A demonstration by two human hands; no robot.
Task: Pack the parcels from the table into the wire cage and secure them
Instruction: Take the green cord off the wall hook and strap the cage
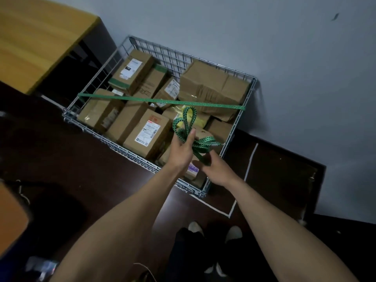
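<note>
A wire cage (130, 152) stands on the dark floor against the wall, filled with several brown cardboard parcels (142, 131). One green strap (162, 101) is stretched tight across the cage from its left rim to its right rim. Over the cage's near right corner my left hand (182, 148) grips a bunch of looped green strap (184, 124). My right hand (216, 169) sits just below and right of it, pinching the lower end of the same strap. One end of this strap runs toward the cage's right rim.
A yellow-topped table (34, 41) stands at the upper left beside the cage. The grey wall (284, 58) is behind the cage. White tape lines (249, 163) mark the floor on the right. My shoes (213, 231) are below. An orange surface (10, 216) edges in at lower left.
</note>
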